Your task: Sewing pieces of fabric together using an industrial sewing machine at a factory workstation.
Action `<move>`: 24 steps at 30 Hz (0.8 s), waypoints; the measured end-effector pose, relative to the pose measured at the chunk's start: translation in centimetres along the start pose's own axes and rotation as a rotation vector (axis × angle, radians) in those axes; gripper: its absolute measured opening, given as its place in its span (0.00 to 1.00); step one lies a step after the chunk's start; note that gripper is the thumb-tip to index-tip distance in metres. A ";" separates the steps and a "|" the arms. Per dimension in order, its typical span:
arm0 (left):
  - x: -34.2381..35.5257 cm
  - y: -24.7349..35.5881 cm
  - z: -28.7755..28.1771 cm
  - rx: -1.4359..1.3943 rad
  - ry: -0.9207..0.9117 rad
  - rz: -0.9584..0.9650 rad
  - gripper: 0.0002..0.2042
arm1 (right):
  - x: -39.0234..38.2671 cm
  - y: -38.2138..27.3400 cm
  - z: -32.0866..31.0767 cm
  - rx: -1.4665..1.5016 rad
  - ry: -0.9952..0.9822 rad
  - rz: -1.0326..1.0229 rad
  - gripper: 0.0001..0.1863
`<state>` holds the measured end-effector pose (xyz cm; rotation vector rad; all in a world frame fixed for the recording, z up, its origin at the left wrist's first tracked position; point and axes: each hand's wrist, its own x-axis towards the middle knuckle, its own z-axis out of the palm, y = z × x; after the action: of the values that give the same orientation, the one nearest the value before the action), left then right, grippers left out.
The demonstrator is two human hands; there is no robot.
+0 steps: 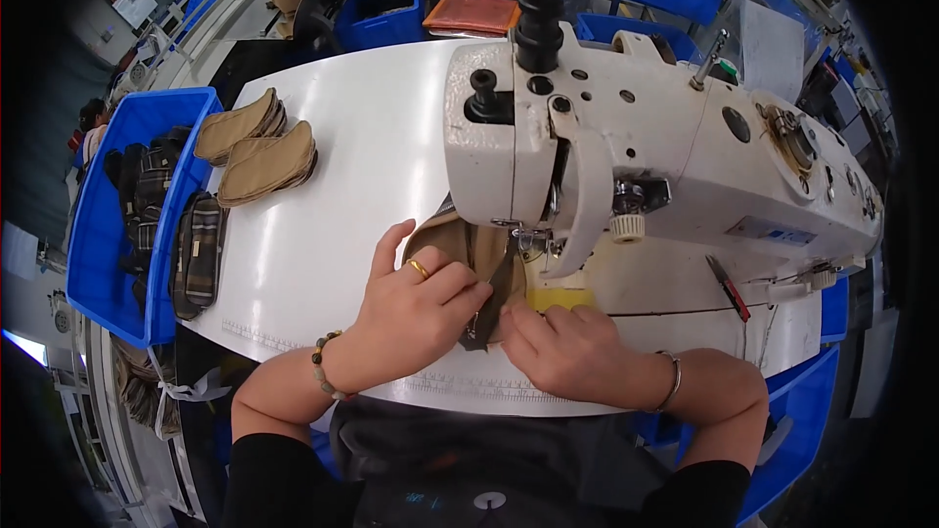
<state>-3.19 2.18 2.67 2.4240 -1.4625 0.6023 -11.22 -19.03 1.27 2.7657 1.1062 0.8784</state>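
Observation:
Under the needle end of a white sewing machine point(577, 186) lies a tan fabric piece with a dark strip, perhaps a zipper pouch point(455, 242). My left hand point(416, 308) is on its left side, thumb and fingertips pinching the dark strip while the index finger sticks up. On the near right edge, my right hand point(567, 347) pinches the same piece, its other fingers curled. The far end of the fabric disappears beneath the machine head. A small metal part, possibly a zipper pull, shows between the hands.
Stacked tan fabric pieces point(269, 164) lie on the white table point(323, 264) at left. Beside them are a plaid pouch point(199, 254) and a blue bin point(108, 269) of dark plaid pieces. Red-handled thread snips point(729, 290) rest right of the needle. More blue bins stand behind.

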 end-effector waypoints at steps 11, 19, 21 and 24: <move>-0.5 2.1 0.2 -0.033 -0.035 -0.064 0.12 | -0.6 -1.8 1.5 0.098 -0.068 -0.054 0.09; -0.1 1.8 1.5 -0.164 -0.171 -0.046 0.16 | -0.9 -2.5 0.7 0.044 -0.136 -0.008 0.10; 0.1 1.7 1.5 -0.185 -0.162 -0.032 0.16 | -0.9 -2.5 0.9 0.073 -0.098 -0.006 0.10; 0.1 1.8 1.6 -0.221 -0.139 -0.022 0.16 | -0.9 -2.4 0.8 0.075 -0.099 -0.009 0.10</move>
<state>-4.34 0.57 1.27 2.3446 -1.4661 0.2558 -12.85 -17.72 -0.39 2.8268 1.1577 0.7052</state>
